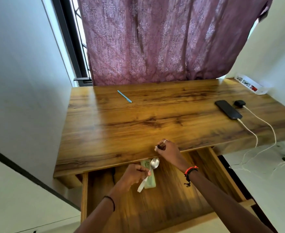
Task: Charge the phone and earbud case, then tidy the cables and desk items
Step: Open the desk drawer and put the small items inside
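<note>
One mauve patterned curtain [155, 39] hangs behind everything, and its hem reaches the far edge of the wooden counter [138, 118]. Below the counter's front edge a wooden drawer [172, 207] stands pulled out.

Both hands work at that front edge. The left hand [133, 175] is over the drawer and pinches the handle of a metal spoon [153, 163], whose bowl points toward the counter edge. The right hand [167, 151] rests on the lip of the counter with its fingers curled round a small dark item [160, 146]; I cannot tell what that item is.

On the right of the counter a dark phone [228, 109] lies flat with a white cable [249, 130] plugged into its near end. A white power strip [250, 84] sits in the far right corner against the wall. A flat pale green packet [151, 182] lies in the drawer under the spoon. A blue pen [124, 96] lies by itself near the far left of the counter. Just beside the phone's far end sits the black earbud case [239, 103] with a second white cable [266, 123] attached. Both cables drop over the counter's right front edge to the floor.
</note>
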